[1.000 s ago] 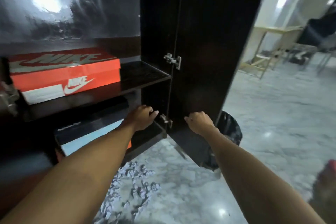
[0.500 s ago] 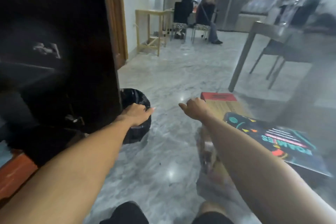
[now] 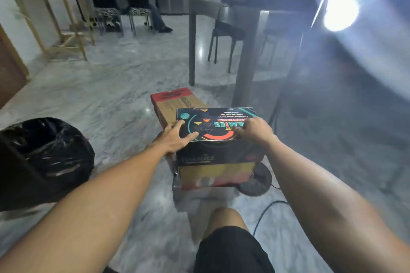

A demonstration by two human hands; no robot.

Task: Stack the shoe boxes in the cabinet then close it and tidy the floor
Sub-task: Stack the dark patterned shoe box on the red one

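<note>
— Black cardboard with bright printing, is that the shoe box point(image 3: 216, 124) you have?

— Yes. It sits at the centre of the frame, on top of a yellow and red box point(image 3: 217, 176), and both my hands are on its lid.

— How is your left hand point(image 3: 175, 138) placed?

— It lies at the lid's left corner, fingers spread and nearly straight across the top, thumb down the side. It presses rather than clutches.

— And the right hand point(image 3: 255, 129)?

— It is at the lid's right edge, fingers bent down onto the top. Whether the thumb hooks under the rim, I cannot tell; the hand hides it.

— Any other boxes?

— One more, a brown box with a red end point(image 3: 177, 104), lies on the marble floor point(image 3: 111, 95) just behind, touching the stack.

— What else is around you?

— A black bin bag point(image 3: 51, 157) at the left edge of the frame, well apart from the boxes. A dark table point(image 3: 244, 13) with chairs fills the upper right. My bare knee and dark shorts point(image 3: 230, 250) show at the bottom. Two people sit on patterned stools point(image 3: 124, 12) in the upper left, beside a pale wooden frame point(image 3: 55, 17).
</note>
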